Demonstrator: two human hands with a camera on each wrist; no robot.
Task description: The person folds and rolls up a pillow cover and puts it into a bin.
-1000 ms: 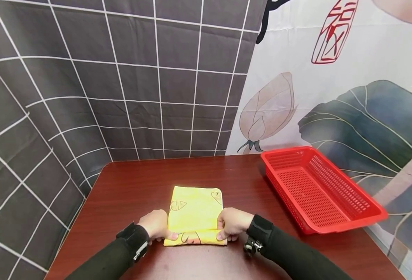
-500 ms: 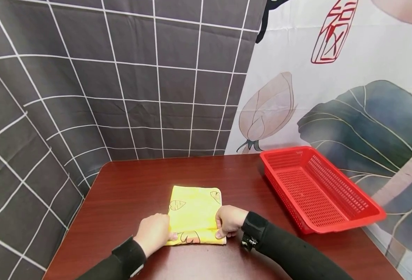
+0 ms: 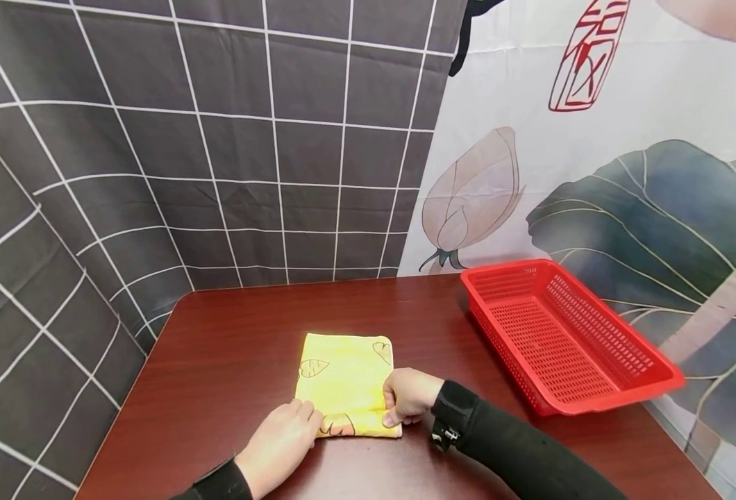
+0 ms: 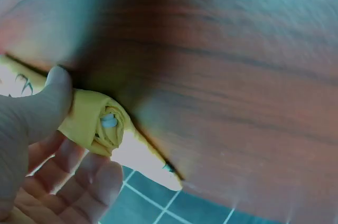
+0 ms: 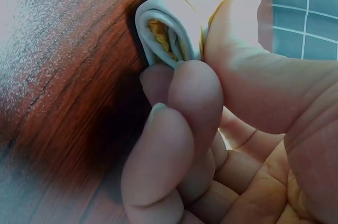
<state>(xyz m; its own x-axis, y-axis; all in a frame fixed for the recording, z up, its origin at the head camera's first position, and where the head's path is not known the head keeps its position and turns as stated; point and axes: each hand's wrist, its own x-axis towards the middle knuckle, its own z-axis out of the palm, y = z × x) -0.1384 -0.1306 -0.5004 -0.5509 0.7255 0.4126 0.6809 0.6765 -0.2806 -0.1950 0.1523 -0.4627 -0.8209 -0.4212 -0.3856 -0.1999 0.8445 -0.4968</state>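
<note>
Left hand (image 3: 278,444) covers the near-left corner of the yellow towel (image 3: 345,376), forearm cut off by bottom edge. Left wrist view is blurred, esp. the table (image 4: 237,76) (grain smeared). Right hand (image 3: 407,396) hides the roll's right end.

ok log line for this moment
left hand: holds roll end | right hand: pinches roll end | towel: part rolled, on table | basket: right, apart
</note>
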